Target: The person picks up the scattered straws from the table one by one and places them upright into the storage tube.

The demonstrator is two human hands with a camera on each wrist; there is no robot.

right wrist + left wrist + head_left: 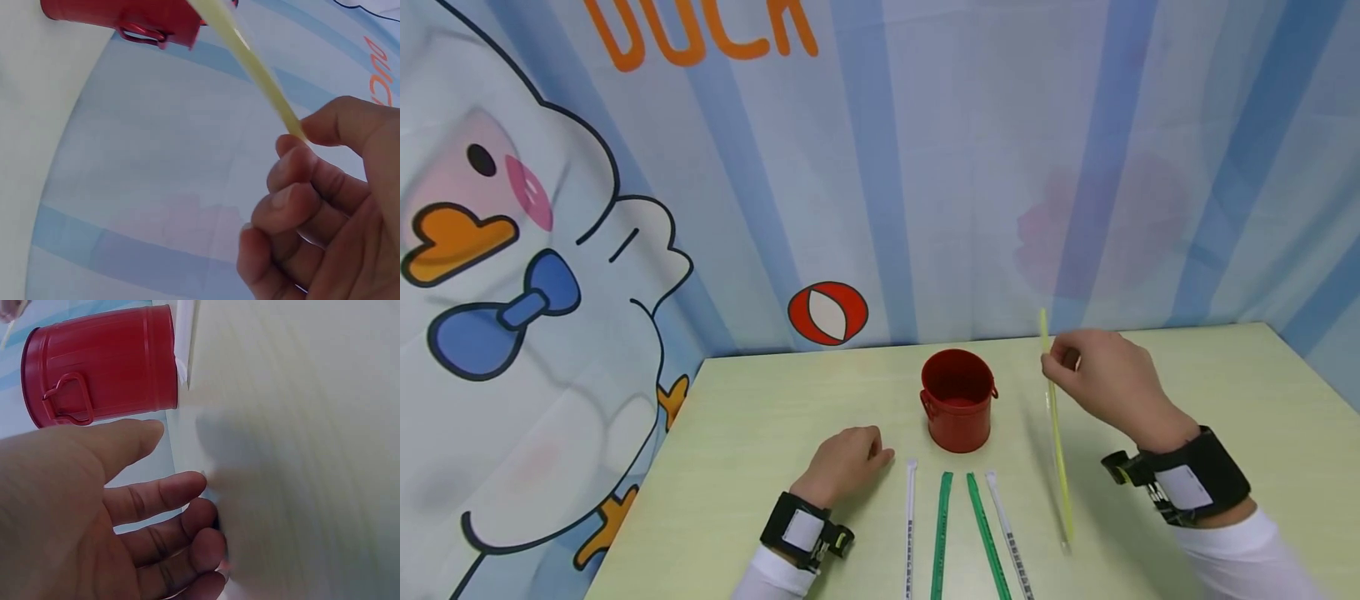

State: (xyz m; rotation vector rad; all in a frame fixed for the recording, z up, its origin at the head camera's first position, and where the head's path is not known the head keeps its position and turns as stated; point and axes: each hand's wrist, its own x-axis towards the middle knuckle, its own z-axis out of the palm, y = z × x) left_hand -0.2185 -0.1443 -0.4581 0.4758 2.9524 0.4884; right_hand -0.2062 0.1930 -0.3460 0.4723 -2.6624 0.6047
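Between thumb and forefinger, my right hand (1108,385) pinches a long yellow straw (1057,454) near its upper end. The straw hangs steeply, its lower end toward the front of the table; clear film shows along it. In the right wrist view the pinch on the yellow straw (265,80) is plain, with the other fingers curled below. My left hand (844,463) rests on the table, loosely curled and holding nothing. Close beyond its thumb stands a red bucket (959,427), upright, with small side handles. No straws show inside it.
In front of the bucket lie two green-wrapped straws (942,533) (988,533) between two white-wrapped straws (910,525) (1009,533). Behind the pale table (760,400) hangs a blue striped cloth (970,167) with a printed duck.
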